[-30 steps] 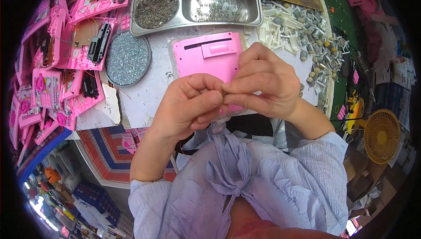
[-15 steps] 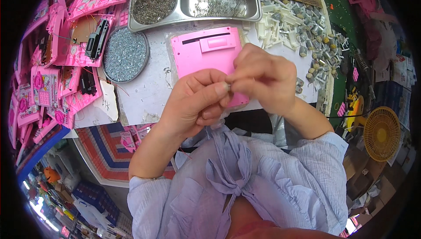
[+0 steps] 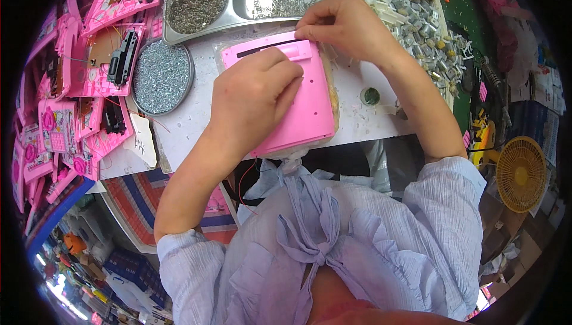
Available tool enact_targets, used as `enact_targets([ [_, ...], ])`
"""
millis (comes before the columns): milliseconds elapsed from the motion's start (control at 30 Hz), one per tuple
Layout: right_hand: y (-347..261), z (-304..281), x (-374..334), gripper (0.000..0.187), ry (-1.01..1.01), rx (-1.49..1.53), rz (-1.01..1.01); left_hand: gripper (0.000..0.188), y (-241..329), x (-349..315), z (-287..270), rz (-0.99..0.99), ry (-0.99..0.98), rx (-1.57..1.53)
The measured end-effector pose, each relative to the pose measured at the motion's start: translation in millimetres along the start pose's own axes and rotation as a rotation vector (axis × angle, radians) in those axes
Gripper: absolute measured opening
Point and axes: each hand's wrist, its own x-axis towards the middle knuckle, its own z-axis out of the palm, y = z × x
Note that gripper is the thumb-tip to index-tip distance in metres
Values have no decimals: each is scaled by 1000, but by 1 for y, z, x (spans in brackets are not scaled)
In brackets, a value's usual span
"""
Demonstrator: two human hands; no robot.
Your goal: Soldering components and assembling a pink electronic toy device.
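A pink plastic housing (image 3: 304, 113) with a long dark slot near its far edge lies tilted on a clear-wrapped pad at the table's front. Over its left part is my left hand (image 3: 253, 92), knuckles up and fingers curled together. Anything inside that hand is hidden. At the housing's far right corner my right hand (image 3: 348, 27) has thumb and forefinger pinched together. What the pinch holds, if anything, is too small or covered to make out.
A steel tray (image 3: 262, 24) of small spring-like metal pieces stands behind the housing. A round dish (image 3: 192, 81) of small screws is to the left, beside stacked pink casings (image 3: 59, 116). White plastic parts and small motors (image 3: 417, 21) are heaped at right. A yellow fan (image 3: 520, 173) stands farther right.
My hands were together above the housing, fingertips meeting on a tiny piece. Now they are apart: the left is lower over the housing's left side, the right has gone to its far corner.
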Motion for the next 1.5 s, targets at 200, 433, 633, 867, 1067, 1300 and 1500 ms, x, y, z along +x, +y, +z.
enact_targets([
  [200,1,-11,-3,19,-33,146,7,4,6,11,8,164,-171,233],
  [433,-9,-24,-44,20,138,59,-39,3,16,14,-2,255,-218,336],
  [633,8,-29,-78,19,250,40,-31,9,-44,-12,-80,-398,72,478],
  [867,-13,-17,-54,17,253,118,-190,14,-92,-72,-87,-445,-10,569],
  [1067,-19,-14,-49,16,254,74,-253,21,-98,-74,-87,-493,66,661],
  [1300,-7,-16,-69,14,302,42,-169,11,-23,-50,-52,-256,37,-59],
  [1500,5,-14,-84,12,358,76,-246,28,31,-36,0,98,-84,73],
])
